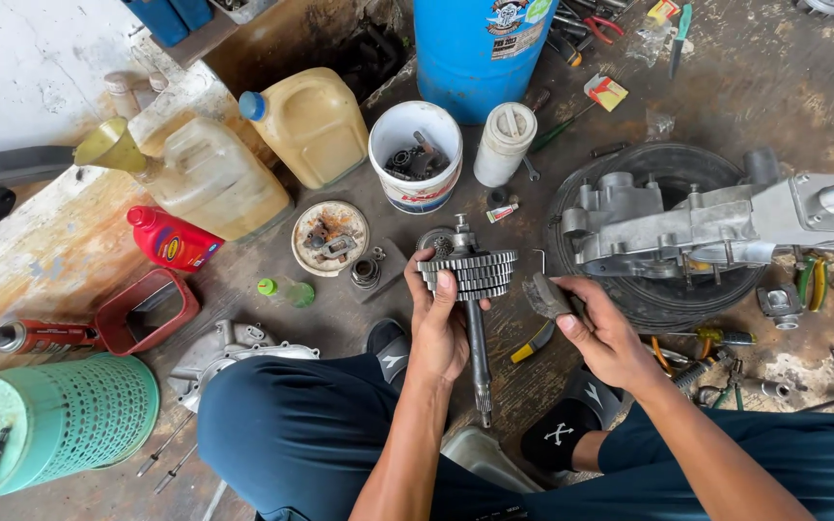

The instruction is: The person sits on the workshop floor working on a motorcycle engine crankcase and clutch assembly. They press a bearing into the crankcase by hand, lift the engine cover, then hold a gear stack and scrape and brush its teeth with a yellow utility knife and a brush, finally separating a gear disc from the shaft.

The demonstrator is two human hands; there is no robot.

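Note:
My left hand [439, 323] grips a steel gear shaft [480, 352] upright, with a stack of toothed gears [470, 270] at its top just above my fingers. My right hand [602, 333] holds a small grey worn pad or rag piece [544, 294] just right of the gears, not touching them. Both hands hover over the dark floor between my knees in dark blue trousers.
An aluminium engine case [697, 227] rests on a black tyre [653, 304] at right. A white bucket of parts [415, 154], a blue drum [480, 43], yellowish jugs [311, 121], a red bottle [171, 239], a round tin lid [330, 236], a green basket [60, 420] and scattered tools surround me.

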